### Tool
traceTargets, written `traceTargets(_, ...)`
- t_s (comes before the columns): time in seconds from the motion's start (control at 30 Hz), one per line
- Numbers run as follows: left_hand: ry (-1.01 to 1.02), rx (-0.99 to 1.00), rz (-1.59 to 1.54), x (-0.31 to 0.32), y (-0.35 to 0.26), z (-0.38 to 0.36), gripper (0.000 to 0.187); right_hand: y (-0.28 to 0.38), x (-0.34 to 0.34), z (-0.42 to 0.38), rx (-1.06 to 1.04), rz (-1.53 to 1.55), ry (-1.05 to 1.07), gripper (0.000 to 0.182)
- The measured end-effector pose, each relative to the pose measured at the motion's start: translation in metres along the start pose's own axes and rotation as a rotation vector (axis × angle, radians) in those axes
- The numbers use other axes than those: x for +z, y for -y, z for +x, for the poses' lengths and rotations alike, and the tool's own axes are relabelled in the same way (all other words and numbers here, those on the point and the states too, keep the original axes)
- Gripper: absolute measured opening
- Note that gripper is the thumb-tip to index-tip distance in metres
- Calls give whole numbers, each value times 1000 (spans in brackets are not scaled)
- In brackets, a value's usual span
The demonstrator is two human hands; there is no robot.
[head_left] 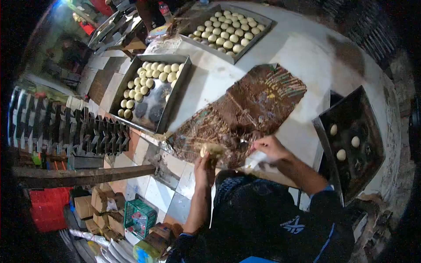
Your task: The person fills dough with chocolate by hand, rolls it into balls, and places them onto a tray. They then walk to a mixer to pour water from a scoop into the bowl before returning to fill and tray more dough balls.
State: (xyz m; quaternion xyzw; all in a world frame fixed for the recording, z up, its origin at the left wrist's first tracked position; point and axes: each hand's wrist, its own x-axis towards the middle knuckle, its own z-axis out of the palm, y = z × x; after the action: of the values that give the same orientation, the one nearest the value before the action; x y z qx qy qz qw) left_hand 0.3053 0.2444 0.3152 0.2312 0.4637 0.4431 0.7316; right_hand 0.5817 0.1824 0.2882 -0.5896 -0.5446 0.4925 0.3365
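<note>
White worktop [307,48] is carrying three metal trays and a brown slab of chocolate filling [245,109]. Far tray [267,24] is holding rows of pale dough balls; the middle tray [184,74] is about half full; the right tray [324,136] is holding three. Left hand [205,168] is cupping a dough piece [213,150], its grip closed on it. Right hand [269,147] is gripping a spoon [243,143] over the filling's near edge.

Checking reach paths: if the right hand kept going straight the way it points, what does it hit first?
The right hand points left toward the spoon-like tool at its fingertips, then the dough piece in the left hand. Probably the dough first, over the brown chocolate-smeared sheet; depth unclear.
</note>
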Motion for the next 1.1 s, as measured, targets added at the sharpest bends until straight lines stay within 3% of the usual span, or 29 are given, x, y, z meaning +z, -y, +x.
traceTargets(0.03,38,-53,28,10,1,3,28,-4,7,1,-328,1,-113,18)
traceTargets(0.1,68,-195,-31,36,-1,4,30,-3,24,-3,-420,-69,-239,17)
traceTargets(0.17,90,-307,-126,59,-2,1,29,0,39,0,-777,-192,-493,27)
traceTargets(0.2,66,-345,-98,59,-2,3,31,3,34,-14,-550,-411,-344,38)
traceTargets(0.3,99,-367,-48,49,3,8,34,-5,42,-25,-541,-667,-554,51)
traceTargets(0.33,155,-339,-36,46,4,9,36,-6,44,-37,-367,-687,-507,52)
traceTargets(0.37,159,-332,-39,46,1,6,36,-14,46,-43,-375,-691,-508,52)
traceTargets(0.43,144,-233,-105,42,-2,-4,35,-34,51,-51,-198,-843,-483,50)
traceTargets(0.47,148,-209,-103,35,-5,-6,36,-36,50,-53,-188,-861,-469,39)
traceTargets(0.5,124,-172,-101,35,-11,-11,38,-22,53,-50,-186,-855,-451,39)
traceTargets(0.57,167,-143,-170,30,-20,-21,39,18,64,-36,-463,-794,-646,31)
traceTargets(0.63,288,-123,-280,15,-19,-26,40,89,76,-28,-288,-143,-435,38)
traceTargets(0.7,456,80,-237,18,-26,-51,47,127,107,-18,-406,309,-393,39)
traceTargets(0.73,410,312,-9,15,-25,-65,55,153,118,-24,-419,162,-419,41)
traceTargets(0.77,354,538,224,10,-25,-78,65,176,121,-29,-581,-270,-467,42)
traceTargets(0.8,215,730,650,2,-32,-88,76,193,135,-36,-580,-283,-475,42)
traceTargets(0.9,231,903,868,-33,-48,-136,76,220,181,-57,-578,-277,-489,37)
traceTargets(0.97,290,892,816,-56,-68,-163,75,228,203,-71,-773,-447,-624,30)
traceTargets(1.03,325,602,13,-62,-72,-198,75,245,216,-91,-828,-446,-647,20)
traceTargets(1.1,490,567,-142,-92,-70,-202,67,248,222,-110,-894,-305,-373,21)
